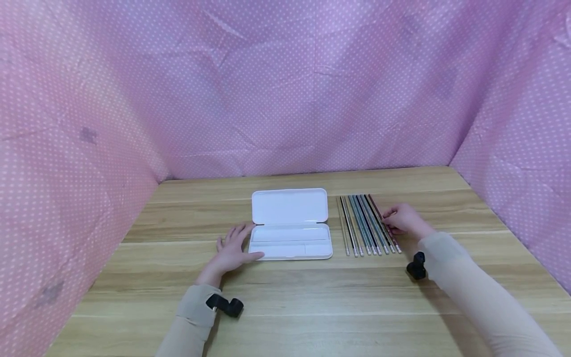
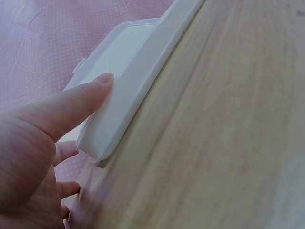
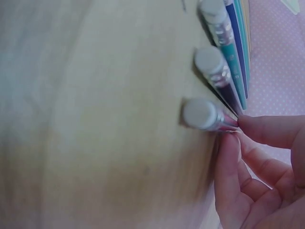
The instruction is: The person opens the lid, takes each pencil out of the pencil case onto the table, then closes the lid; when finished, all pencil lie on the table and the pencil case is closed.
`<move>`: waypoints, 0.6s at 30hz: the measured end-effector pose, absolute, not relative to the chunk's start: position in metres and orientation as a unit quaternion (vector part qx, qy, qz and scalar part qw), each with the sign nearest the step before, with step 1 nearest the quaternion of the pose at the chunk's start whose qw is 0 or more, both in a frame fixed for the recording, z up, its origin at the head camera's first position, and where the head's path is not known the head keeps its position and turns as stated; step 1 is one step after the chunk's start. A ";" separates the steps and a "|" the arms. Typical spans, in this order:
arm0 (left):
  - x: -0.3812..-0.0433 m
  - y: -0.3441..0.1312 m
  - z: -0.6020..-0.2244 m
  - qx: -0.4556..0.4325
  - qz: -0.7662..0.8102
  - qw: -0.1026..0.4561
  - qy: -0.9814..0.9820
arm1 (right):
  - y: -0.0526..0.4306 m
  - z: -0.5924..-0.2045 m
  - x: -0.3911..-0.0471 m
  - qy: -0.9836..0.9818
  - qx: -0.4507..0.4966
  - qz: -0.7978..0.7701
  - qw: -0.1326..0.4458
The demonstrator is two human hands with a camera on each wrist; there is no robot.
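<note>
A white pencil case (image 1: 276, 234) lies opened flat on the table, its lid (image 1: 290, 206) folded back. My left hand (image 1: 232, 253) rests at its left end with spread fingers. In the left wrist view the thumb (image 2: 102, 81) touches the case's front edge. Right of the case lies a row of pencils (image 1: 363, 223) with white erasers toward me. My right hand (image 1: 405, 219) is at the row's right end, its thumb and index finger pinching the dark red pencil (image 3: 228, 123). That pencil's eraser (image 3: 199, 114) still lies close to the tabletop.
The wooden table (image 1: 303, 307) reaches back to a pink dotted cloth (image 1: 285, 99), which hangs behind and on both sides. A black pencil (image 3: 228, 93) lies right beside the red one. Black wrist cameras (image 1: 417, 266) are strapped over both sleeves.
</note>
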State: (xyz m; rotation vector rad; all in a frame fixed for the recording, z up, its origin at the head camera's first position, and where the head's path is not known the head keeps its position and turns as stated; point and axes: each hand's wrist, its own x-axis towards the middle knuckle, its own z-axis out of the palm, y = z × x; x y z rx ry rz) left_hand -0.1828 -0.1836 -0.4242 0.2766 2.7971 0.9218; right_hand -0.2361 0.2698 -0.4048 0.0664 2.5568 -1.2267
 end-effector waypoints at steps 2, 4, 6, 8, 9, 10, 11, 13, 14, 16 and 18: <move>-0.182 -0.184 -0.425 0.092 0.311 0.092 0.941 | 0.269 -0.405 -0.236 0.890 0.026 -0.429 0.154; -0.182 -0.184 -0.425 0.092 0.314 0.094 0.940 | 0.270 -0.404 -0.235 0.888 0.027 -0.431 0.157; -0.183 -0.184 -0.426 0.091 0.316 0.095 0.940 | 0.270 -0.404 -0.235 0.886 0.029 -0.434 0.162; -0.183 -0.184 -0.426 0.090 0.318 0.097 0.939 | 0.271 -0.403 -0.235 0.883 0.034 -0.438 0.166; -0.183 -0.184 -0.427 0.090 0.320 0.098 0.938 | 0.272 -0.403 -0.235 0.883 0.033 -0.437 0.167; -0.183 -0.184 -0.427 0.091 0.321 0.098 0.938 | 0.273 -0.402 -0.236 0.883 0.032 -0.438 0.168; -0.183 -0.184 -0.427 0.091 0.322 0.098 0.937 | 0.273 -0.402 -0.235 0.882 0.033 -0.438 0.168; -0.183 -0.184 -0.426 0.091 0.322 0.098 0.937 | 0.274 -0.400 -0.235 0.883 0.031 -0.437 0.167; -0.183 -0.185 -0.426 0.091 0.322 0.099 0.937 | 0.274 -0.398 -0.235 0.883 0.029 -0.438 0.167; -0.183 -0.185 -0.426 0.091 0.321 0.099 0.938 | 0.274 -0.395 -0.234 0.884 0.022 -0.437 0.164; -0.182 -0.185 -0.425 0.093 0.319 0.096 0.938 | 0.273 -0.392 -0.234 0.886 0.015 -0.434 0.160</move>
